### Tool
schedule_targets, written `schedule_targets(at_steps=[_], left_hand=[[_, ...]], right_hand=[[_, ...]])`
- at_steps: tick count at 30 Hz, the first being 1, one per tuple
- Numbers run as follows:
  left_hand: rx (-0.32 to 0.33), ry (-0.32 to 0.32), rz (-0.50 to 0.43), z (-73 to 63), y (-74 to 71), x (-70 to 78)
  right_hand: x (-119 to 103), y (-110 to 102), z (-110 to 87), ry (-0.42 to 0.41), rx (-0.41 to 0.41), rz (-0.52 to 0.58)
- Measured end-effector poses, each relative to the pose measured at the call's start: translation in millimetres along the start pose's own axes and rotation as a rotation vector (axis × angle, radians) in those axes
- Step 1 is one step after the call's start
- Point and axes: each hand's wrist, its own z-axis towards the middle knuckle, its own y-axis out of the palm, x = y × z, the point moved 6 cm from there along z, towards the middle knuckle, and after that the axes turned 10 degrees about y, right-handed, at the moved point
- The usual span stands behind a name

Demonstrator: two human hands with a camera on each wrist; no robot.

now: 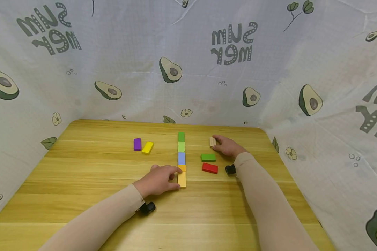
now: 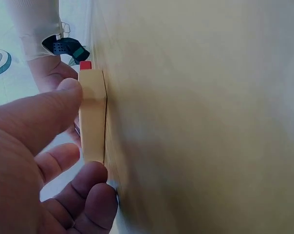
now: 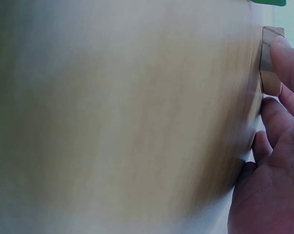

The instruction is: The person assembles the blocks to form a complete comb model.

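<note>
A line of flat blocks runs away from me: a pale orange block (image 1: 182, 179) nearest, then an orange block (image 1: 182, 168), a blue block (image 1: 182, 158), a light green block (image 1: 181, 146) and a dark green block (image 1: 181, 136). My left hand (image 1: 158, 179) pinches the pale orange block by its ends, thumb at the near end and a fingertip at the far one. Farther right, my right hand (image 1: 228, 145) holds a plain wooden block (image 1: 212, 142) between thumb and fingers. The right wrist view shows the thumb on that wooden block (image 3: 271, 61).
Between the line and my right forearm lie a green block (image 1: 208, 158) and a red block (image 1: 209, 168). Left of the line are a purple block (image 1: 137, 144) and a yellow block (image 1: 147, 147). A printed cloth (image 1: 132, 45) hangs around the wooden table (image 1: 207, 216).
</note>
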Motion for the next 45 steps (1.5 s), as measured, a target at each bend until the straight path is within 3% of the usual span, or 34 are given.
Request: schedule_targets(at_steps=[9, 23, 36, 45], left_hand=[[0.067, -0.040, 0.033, -1.0, -25.8, -18.4], [0.172, -0.200, 0.054, -8.9, -77.5, -88.0], [0.105, -0.345, 0.098, -15.7, -92.0, -133.9], [0.079, -0.389, 0.031, -21.6, -94.6, -152.0]], right_hand=[[-0.7, 0.9, -1.3, 0.004, -0.001, 0.002], [2.2, 1.4, 2.0, 0.002, 0.001, -0.004], [1.1, 0.4, 0.8, -0.001, 0.007, -0.006], [2.1, 0.0, 0.7, 0.007, 0.000, 0.005]])
